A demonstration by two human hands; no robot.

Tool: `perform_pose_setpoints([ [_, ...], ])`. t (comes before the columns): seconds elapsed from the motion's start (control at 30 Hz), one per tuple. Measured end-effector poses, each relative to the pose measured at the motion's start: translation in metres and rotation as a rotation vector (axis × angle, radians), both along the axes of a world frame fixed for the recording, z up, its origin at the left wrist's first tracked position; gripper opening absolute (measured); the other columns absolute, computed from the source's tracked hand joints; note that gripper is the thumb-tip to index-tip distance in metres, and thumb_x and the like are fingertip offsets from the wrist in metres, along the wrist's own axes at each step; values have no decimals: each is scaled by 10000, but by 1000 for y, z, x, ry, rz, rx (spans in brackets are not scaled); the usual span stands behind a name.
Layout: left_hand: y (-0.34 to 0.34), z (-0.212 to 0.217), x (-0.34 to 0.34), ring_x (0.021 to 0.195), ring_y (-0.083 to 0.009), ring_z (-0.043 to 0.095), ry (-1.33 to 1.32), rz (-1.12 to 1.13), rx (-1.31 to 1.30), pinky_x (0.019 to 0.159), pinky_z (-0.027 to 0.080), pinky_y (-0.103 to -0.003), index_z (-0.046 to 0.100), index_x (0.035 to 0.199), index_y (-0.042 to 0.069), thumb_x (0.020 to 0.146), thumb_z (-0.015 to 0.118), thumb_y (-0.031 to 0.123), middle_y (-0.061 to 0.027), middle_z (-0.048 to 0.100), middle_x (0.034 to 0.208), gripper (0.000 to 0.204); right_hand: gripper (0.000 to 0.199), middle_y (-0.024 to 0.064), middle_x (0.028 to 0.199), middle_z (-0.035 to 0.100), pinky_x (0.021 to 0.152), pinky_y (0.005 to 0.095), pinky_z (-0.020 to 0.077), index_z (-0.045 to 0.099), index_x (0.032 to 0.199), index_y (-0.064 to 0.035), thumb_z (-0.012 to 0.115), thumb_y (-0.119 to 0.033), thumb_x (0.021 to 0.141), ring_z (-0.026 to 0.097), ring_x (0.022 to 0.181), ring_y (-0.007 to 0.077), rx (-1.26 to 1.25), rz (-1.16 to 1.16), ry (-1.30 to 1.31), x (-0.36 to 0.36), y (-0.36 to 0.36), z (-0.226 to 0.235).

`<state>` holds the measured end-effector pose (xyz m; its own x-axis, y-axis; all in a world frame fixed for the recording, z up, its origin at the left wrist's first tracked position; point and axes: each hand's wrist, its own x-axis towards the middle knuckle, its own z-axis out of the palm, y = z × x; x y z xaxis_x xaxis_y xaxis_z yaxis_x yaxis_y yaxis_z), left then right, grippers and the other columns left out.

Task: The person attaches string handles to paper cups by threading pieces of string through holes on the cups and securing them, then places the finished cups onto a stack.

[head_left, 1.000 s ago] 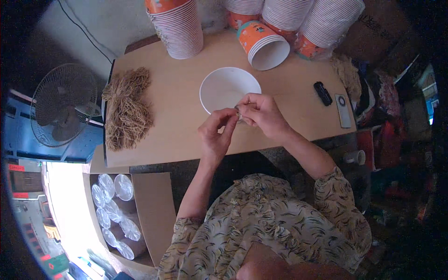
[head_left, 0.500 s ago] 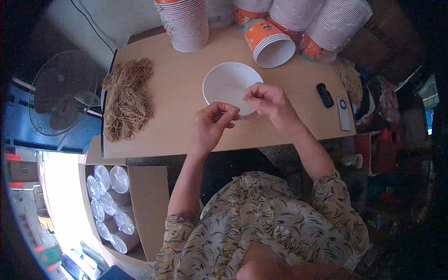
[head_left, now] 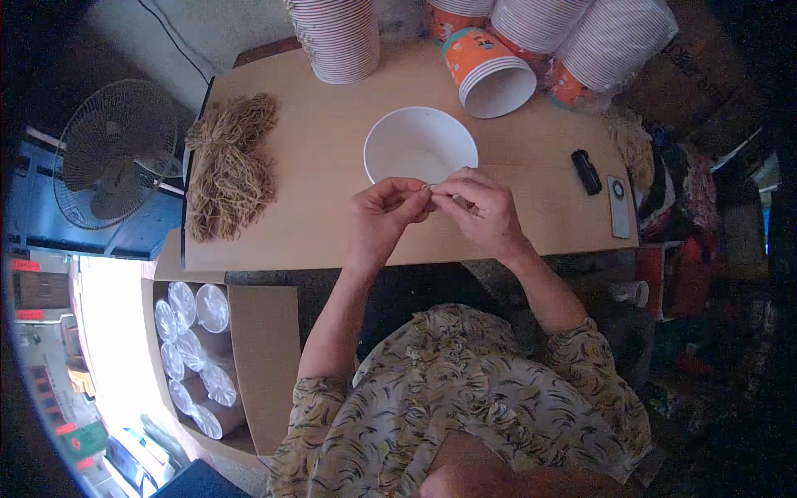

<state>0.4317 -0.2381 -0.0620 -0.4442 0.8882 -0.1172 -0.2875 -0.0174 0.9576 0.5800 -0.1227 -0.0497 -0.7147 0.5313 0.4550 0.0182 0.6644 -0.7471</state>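
Note:
A white paper bucket [head_left: 422,137] stands upright on the table with its open mouth toward me. Just at its near rim, my left hand [head_left: 384,217] and my right hand [head_left: 486,214] meet, thumbs and fingers pinched together. A tiny pale bit, perhaps the end of a cord, shows between the fingertips; the fingers hide most of it. Over to the left lies a bundle of brown twine [head_left: 232,170], tied near its upper part. Behind the bucket, a few nested orange-printed buckets [head_left: 488,70] lie on their side.
A tall stack of buckets [head_left: 339,41] stands at the back, with plastic-wrapped stacks [head_left: 610,46] at back right. A black object [head_left: 586,172] and a pale flat device [head_left: 618,206] lie at right. Left are a fan [head_left: 116,153] and a carton [head_left: 264,365] holding plastic-wrapped rolls or stacks.
My hands were slightly apart and have come together at the fingertips, the right one moving lower. The whole view has shifted slightly; the bucket and twine stay in place on the table.

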Motion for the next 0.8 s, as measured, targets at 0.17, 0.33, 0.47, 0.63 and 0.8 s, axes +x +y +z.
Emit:
perform_pose_setpoints([
  [0.17,0,-1,2,868,-164,709,18,2,4,753,568,-265,677,1075,-17,939,694,106,-97,730,960,185,120,84,858,668,614,330,564,703,923,-32,754,-48,815,678,767,227,65,-30,17,-2,-1,-1],
  [0.33,-1,-1,2,856,-164,706,-17,11,16,769,572,-273,675,1063,-23,941,693,112,-95,725,954,183,116,87,853,667,626,345,549,692,911,-31,750,-42,811,674,762,246,156,-39,35,-1,-3,1],
  [0.47,-1,2,5,847,-157,702,-15,33,5,769,575,-276,678,1044,-29,941,690,103,-93,723,923,169,96,62,829,662,595,265,500,679,899,0,737,13,824,641,696,143,145,-39,52,-1,-7,8],
  [0.63,1,4,12,828,-113,693,80,53,35,756,569,-239,695,993,-28,924,684,32,-62,731,905,92,70,20,812,667,616,251,491,670,901,-3,703,-61,881,611,706,78,-294,-23,-83,1,-4,7],
  [0.8,1,-3,12,856,-104,688,103,45,98,785,571,-244,709,1002,-32,904,706,21,-58,735,919,112,143,20,828,695,647,252,507,683,907,15,699,-128,904,612,721,69,-626,28,-154,0,8,7],
])
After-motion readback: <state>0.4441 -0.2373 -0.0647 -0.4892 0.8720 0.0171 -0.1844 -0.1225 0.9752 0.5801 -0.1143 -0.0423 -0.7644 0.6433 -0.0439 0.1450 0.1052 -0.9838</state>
